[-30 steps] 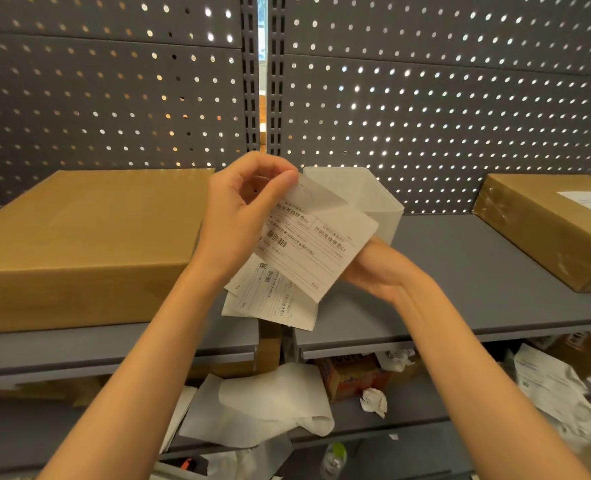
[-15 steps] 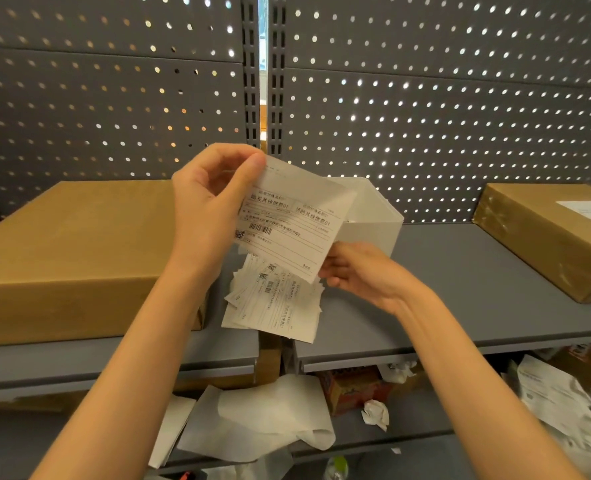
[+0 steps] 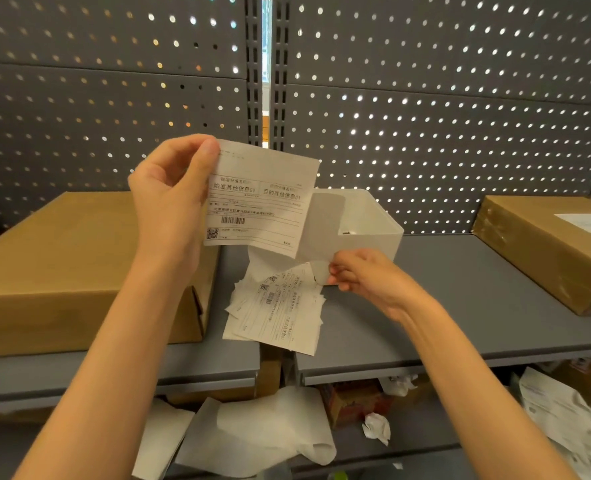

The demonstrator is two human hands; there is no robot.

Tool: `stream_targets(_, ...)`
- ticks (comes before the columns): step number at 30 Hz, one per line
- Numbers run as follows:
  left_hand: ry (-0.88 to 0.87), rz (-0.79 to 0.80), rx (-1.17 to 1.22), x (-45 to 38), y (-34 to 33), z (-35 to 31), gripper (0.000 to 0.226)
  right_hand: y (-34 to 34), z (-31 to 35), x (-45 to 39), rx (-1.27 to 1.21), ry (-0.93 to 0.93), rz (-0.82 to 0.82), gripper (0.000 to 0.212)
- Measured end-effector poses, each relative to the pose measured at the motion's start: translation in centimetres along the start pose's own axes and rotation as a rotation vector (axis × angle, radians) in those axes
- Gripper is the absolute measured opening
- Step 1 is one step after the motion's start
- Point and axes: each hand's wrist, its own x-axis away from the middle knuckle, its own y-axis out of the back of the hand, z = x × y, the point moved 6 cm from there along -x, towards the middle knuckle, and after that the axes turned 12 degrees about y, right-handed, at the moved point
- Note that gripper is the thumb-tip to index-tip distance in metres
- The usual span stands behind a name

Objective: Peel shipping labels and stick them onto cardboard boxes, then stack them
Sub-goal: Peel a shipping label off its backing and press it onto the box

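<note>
The left hand (image 3: 174, 199) is raised in front of the perforated back panel (image 3: 425, 98), its fingers curled and its thumb pressed against the upper left corner of a shipping label (image 3: 259, 199); the label is pinched there and hangs printed side toward the camera, with a barcode and a small square code near its lower left. The right hand (image 3: 359, 275) sits lower and to the right, fingers bunched tight on a pale backing sheet (image 3: 318, 233); this sheet bends away from the label's right edge and lower right corner, so the two are partly parted, though exactly where they still join cannot be told. Just below the two hands a loose stack of labels (image 3: 276, 306) lies on the grey shelf (image 3: 443, 306), fanned and overhanging the shelf's front edge; neither hand touches it. Behind the right hand stands a white open bin (image 3: 370, 220), resting on the same shelf. A large cardboard box (image 3: 79, 265) sits on the shelf to the left, just beside the left forearm, with a plain top; a second cardboard box (image 3: 543, 251) lies at the far right, well apart from both hands, and bears a white label on its top. On the lower shelf lie curled sheets of discarded backing paper (image 3: 262, 434) and some crumpled scraps.
</note>
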Motion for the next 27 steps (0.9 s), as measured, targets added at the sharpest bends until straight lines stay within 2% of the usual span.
stream_targets(13,-0.016,-0.119,0.025,-0.9,2.7,-0.8,0.008,2.3,1.5,0.5,0.046,0.048,-0.109,0.022)
stream_targets(22,-0.03,-0.184,0.084,-1.3,4.0,-1.3,0.01,4.6,3.4,0.7,-0.057,0.196,-0.211,0.026)
stream_targets(25,-0.026,-0.194,0.087,-1.5,4.4,-1.2,0.009,5.4,4.2,1.1,-0.017,0.249,-0.259,0.022)
stream_targets(27,-0.019,-0.192,0.085,-1.5,4.4,-1.2,0.009,5.8,4.8,1.2,0.002,0.29,-0.288,0.03)
